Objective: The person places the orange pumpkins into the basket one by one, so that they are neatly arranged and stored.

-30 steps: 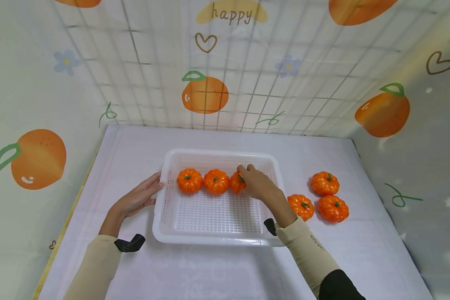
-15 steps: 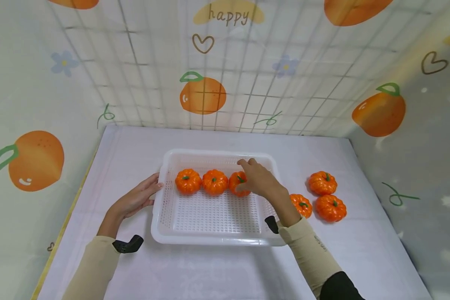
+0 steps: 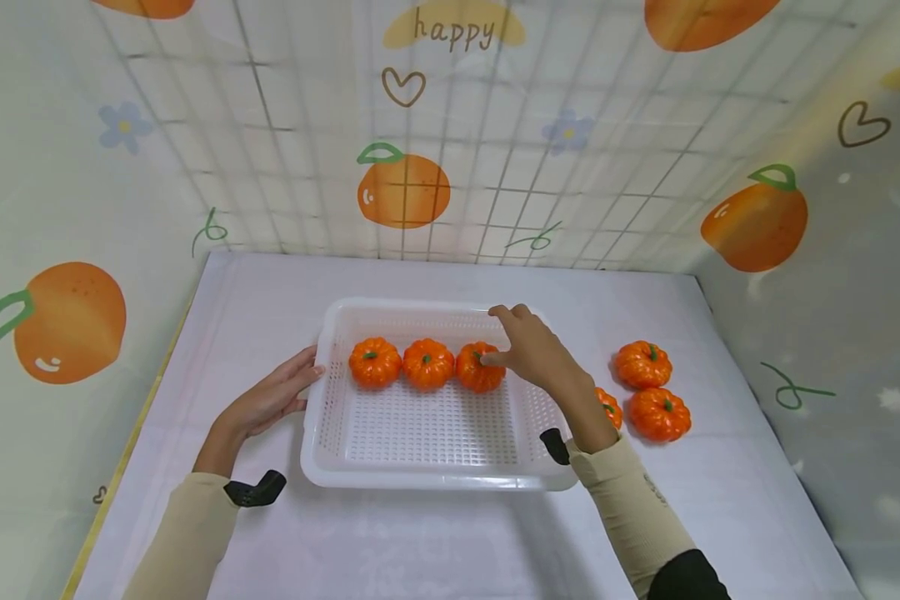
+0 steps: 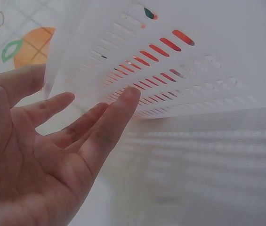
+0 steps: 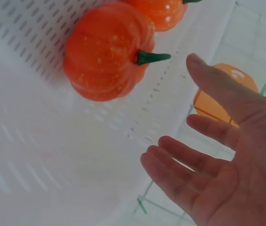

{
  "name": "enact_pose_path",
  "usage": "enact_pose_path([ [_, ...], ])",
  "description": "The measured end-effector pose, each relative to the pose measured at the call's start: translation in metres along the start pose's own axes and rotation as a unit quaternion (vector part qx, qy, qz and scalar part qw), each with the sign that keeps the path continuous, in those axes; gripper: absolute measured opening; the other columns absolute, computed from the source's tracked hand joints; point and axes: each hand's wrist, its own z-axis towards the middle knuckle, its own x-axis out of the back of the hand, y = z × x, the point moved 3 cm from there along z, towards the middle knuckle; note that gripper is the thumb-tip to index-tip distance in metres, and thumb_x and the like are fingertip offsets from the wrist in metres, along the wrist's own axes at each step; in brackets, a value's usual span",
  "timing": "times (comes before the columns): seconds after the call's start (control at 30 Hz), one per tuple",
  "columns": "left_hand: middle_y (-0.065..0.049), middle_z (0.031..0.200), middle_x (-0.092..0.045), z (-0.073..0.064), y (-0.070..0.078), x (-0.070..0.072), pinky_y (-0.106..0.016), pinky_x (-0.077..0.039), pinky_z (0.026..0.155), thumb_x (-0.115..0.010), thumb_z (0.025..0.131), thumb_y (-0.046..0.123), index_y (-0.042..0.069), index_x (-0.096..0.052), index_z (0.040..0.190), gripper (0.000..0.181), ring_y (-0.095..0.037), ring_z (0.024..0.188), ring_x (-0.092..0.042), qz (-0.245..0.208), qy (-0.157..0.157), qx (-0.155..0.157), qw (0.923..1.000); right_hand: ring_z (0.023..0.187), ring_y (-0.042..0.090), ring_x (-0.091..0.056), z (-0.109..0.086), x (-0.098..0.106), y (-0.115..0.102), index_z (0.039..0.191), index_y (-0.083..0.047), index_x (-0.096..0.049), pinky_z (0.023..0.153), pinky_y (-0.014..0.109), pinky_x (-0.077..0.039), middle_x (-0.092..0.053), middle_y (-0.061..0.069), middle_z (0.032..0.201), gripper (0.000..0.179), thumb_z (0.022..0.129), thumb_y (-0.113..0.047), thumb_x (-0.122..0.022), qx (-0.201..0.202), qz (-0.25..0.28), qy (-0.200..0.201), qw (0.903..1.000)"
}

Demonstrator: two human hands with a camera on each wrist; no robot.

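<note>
Three small orange pumpkins stand in a row in a white plastic basket (image 3: 435,481): a left pumpkin (image 3: 375,363), a middle pumpkin (image 3: 428,365) and a right pumpkin (image 3: 474,371). My right hand (image 3: 534,346) hovers over the basket's right side, its thumb overlapping the right pumpkin in the head view. In the right wrist view the fingers are spread and hold nothing, apart from the pumpkin (image 5: 107,52) with its green stem. My left hand (image 3: 270,398) rests at the basket's left wall, fingers extended. The left wrist view has its fingertips close against the slotted wall (image 4: 227,52).
Right of the basket, two pumpkins, a rear one (image 3: 642,364) and a front one (image 3: 660,415), sit on the white tablecloth (image 3: 390,542). Another pumpkin (image 3: 610,408) is partly hidden behind my right wrist. Printed cloth walls (image 3: 307,167) surround the table's back and sides.
My right hand has let go of the right pumpkin, opened its fingers and drawn back to the right. That pumpkin stays in the row. The left hand has kept its place at the basket.
</note>
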Motion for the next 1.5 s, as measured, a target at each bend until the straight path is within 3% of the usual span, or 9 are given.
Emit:
enact_pose_path([
  [0.47, -0.014, 0.162, -0.023, 0.001, 0.0, -0.002, -0.049, -0.049, 0.099, -0.047, 0.107, 0.029, 0.021, -0.013, 0.161, 0.065, -0.042, 0.136, -0.04, -0.005, 0.0, 0.003, 1.0, 0.116, 0.045, -0.049, -0.007, 0.027, 0.021, 0.139, -0.003, -0.049, 0.095, 0.059, -0.049, -0.046, 0.028, 0.134, 0.056, 0.092, -0.022, -0.073, -0.008, -0.012, 0.078, 0.9968],
  [0.7, -0.013, 0.162, -0.023, 0.002, -0.001, -0.001, -0.048, -0.049, 0.099, -0.047, 0.107, 0.028, 0.021, -0.012, 0.161, 0.065, -0.041, 0.137, -0.04, -0.011, -0.001, 0.003, 0.9999, 0.116, 0.051, -0.049, -0.018, 0.042, 0.04, 0.137, -0.001, -0.051, 0.086, 0.065, -0.05, -0.045, 0.032, 0.134, 0.052, 0.093, -0.02, -0.072, -0.028, -0.03, 0.115, 0.9925],
  [0.83, -0.014, 0.161, -0.023, 0.003, -0.002, 0.0, -0.048, -0.05, 0.098, -0.047, 0.107, 0.029, 0.02, -0.012, 0.161, 0.065, -0.041, 0.136, -0.041, -0.011, -0.004, 0.0, 0.9999, 0.116, 0.053, -0.048, -0.025, 0.051, 0.057, 0.138, -0.001, -0.05, 0.082, 0.066, -0.049, -0.043, 0.034, 0.136, 0.053, 0.093, -0.021, -0.071, -0.051, -0.037, 0.128, 0.9898],
  [1.2, -0.014, 0.161, -0.023, 0.001, -0.002, 0.001, -0.049, -0.05, 0.099, -0.046, 0.107, 0.029, 0.022, -0.013, 0.161, 0.064, -0.042, 0.137, -0.04, -0.013, -0.006, -0.002, 0.9999, 0.117, 0.057, -0.043, -0.035, 0.058, 0.115, 0.14, 0.002, -0.045, 0.087, 0.07, -0.046, -0.038, 0.039, 0.138, 0.056, 0.094, -0.019, -0.068, -0.123, -0.05, 0.146, 0.9804],
  [1.5, -0.014, 0.161, -0.023, 0.001, -0.002, 0.001, -0.048, -0.05, 0.098, -0.046, 0.107, 0.03, 0.023, -0.012, 0.161, 0.064, -0.042, 0.136, -0.041, -0.017, -0.011, -0.006, 0.9998, 0.118, 0.058, -0.036, -0.041, 0.054, 0.164, 0.148, 0.003, -0.035, 0.096, 0.072, -0.039, -0.03, 0.04, 0.141, 0.065, 0.095, -0.02, -0.066, -0.217, -0.022, 0.134, 0.9667],
])
